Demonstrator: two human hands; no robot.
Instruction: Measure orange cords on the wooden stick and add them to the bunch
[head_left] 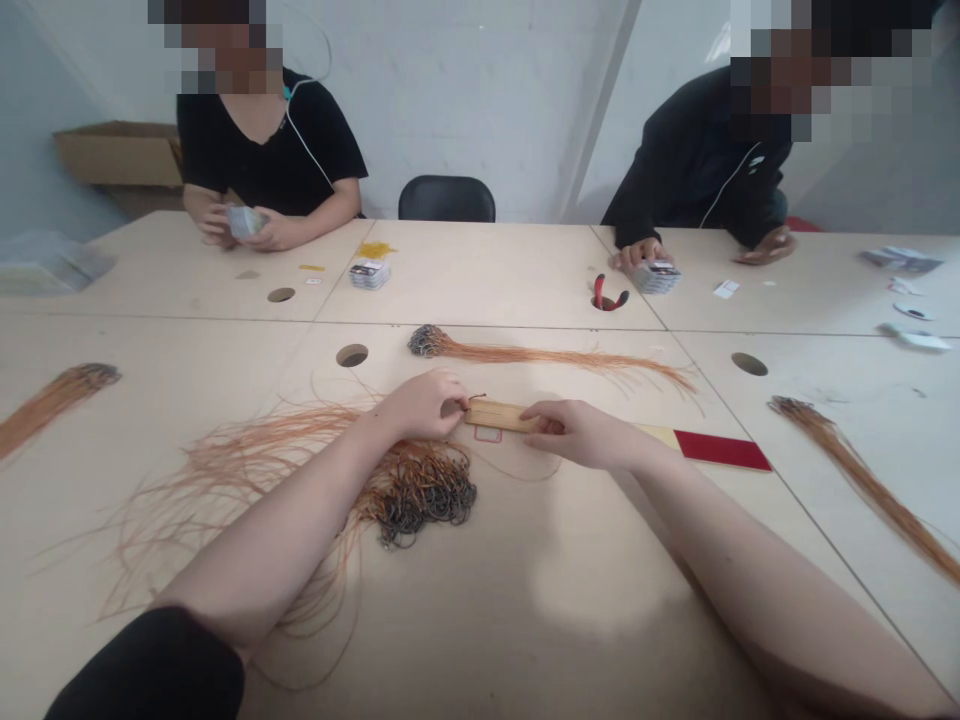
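My left hand [424, 403] is closed in a pinch at the left end of a flat wooden strip [499, 414], where a thin brown cord shows. My right hand [577, 430] is curled over the strip's right part and holds it down on the table. Beyond my right hand lies a red strip [720, 450]. A small clear tag [487, 434] lies just under the wooden strip. A loose heap of orange cords with dark metal rings [420, 495] lies under my left forearm.
Another cord bundle [540, 355] lies ahead, and more bundles at the far left [52, 398] and right [862, 475]. Red pliers [609, 295] rest near a table hole. Two other people sit across the table, each handling small card stacks. A cardboard box [120, 152] stands at the back left.
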